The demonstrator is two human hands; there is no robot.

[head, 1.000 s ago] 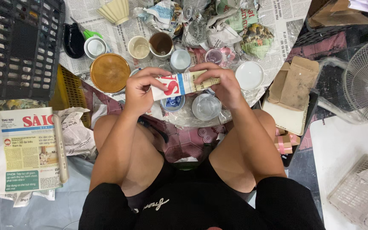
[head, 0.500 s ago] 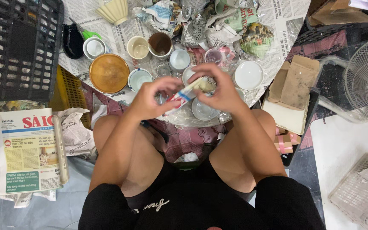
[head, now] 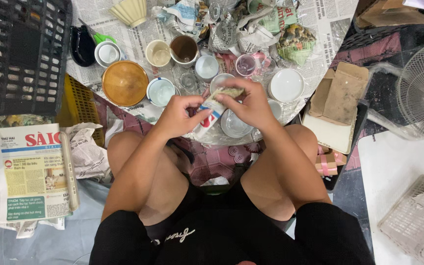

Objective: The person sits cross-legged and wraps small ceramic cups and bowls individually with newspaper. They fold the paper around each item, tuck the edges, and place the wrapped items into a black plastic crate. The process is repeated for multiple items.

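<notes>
Spread newspaper sheets (head: pixel 138 41) cover the floor (head: pixel 45 240), bearing an amber bowl (head: pixel 124 83), white cups (head: pixel 160 91), a white dish (head: pixel 286 85) and crumpled wrappings (head: pixel 251 24). A folded newspaper (head: pixel 29 172) and what seems a cardboard box (head: pixel 337 98) lie alongside.

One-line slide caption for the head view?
Both hands, left hand and right hand, grip a small carton above cups on newspaper.

Glossy ceramic cups (head: pixel 158 52), matt newspaper sheet (head: pixel 138 37), black plastic crate (head: pixel 18 54), rough brown cardboard box (head: pixel 342 93).
</notes>
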